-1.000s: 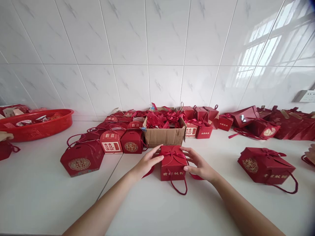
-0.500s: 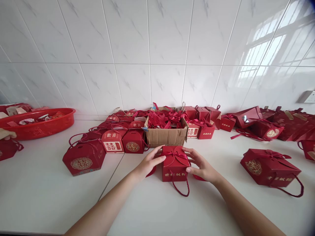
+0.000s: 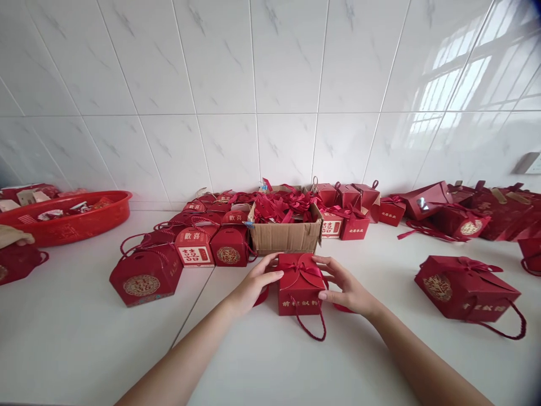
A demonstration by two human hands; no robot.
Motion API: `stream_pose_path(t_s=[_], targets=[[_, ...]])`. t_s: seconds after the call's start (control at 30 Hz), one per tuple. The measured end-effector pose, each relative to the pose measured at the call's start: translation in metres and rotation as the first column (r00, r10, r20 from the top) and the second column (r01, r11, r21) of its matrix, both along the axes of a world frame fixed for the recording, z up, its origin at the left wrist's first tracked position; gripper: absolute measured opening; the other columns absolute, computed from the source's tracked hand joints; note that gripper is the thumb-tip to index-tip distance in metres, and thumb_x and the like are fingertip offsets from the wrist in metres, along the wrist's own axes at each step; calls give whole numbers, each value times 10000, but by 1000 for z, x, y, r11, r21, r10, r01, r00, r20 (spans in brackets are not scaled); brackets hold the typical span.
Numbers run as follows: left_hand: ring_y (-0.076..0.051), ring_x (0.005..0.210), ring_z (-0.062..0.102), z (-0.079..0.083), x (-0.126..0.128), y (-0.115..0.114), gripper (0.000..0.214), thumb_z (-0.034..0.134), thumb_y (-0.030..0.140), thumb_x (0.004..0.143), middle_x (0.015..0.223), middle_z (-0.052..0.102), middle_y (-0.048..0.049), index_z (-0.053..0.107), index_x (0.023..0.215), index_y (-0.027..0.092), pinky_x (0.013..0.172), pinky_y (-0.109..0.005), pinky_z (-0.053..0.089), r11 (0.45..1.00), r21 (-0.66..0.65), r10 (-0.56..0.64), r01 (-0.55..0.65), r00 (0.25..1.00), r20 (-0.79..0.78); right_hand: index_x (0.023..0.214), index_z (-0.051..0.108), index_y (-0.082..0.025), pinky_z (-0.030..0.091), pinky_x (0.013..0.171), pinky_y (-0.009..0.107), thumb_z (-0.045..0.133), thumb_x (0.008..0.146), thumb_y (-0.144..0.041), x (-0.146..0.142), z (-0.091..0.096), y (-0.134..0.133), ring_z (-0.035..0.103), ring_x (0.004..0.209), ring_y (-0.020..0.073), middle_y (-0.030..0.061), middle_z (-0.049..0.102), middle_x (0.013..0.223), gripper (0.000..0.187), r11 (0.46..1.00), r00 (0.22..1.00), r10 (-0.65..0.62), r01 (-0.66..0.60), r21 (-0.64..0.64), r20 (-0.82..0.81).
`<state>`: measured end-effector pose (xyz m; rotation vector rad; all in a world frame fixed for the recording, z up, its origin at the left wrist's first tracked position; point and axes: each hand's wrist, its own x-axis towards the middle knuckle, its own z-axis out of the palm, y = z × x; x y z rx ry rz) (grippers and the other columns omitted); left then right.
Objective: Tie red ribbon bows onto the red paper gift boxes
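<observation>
A small red gift box (image 3: 299,290) with gold characters stands upright on the table in front of me. A red ribbon (image 3: 301,269) is tied in a bow on its folded top, and a twisted cord handle (image 3: 315,332) hangs down its front. My left hand (image 3: 257,285) holds the box's left side, the thumb at the upper edge. From the right, my right hand (image 3: 344,287) grips the opposite side, its thumb near the front corner. Ribbon ends show beneath both hands.
Behind the box is a cardboard carton (image 3: 285,237) of red ribbons. Several gift boxes (image 3: 146,270) stand left of it. One bow-tied box (image 3: 467,287) sits at right. Far left are a red basin (image 3: 84,220) and another person's hand (image 3: 14,235) on a box.
My hands keep their hold on the gift box, with hardly any movement. At far left, the other person's hand and box show slightly further into view.
</observation>
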<state>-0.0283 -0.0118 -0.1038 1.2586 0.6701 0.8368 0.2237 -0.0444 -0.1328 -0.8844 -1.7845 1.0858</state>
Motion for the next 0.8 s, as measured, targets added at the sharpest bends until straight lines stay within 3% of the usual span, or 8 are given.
stream_pose_path(t_s=[0.8], targets=[[-267,1118,568,3,7,3,445,646,260,760,1256,593,-74,536,1190,226,888,-346,427,997,-58,57,-57,998,-2,1306,431,-308,367,1049,466,751,718,-414,-1,8,-1,397,1295,263,71,433,1389,678,999,999,-39,39,37,5]])
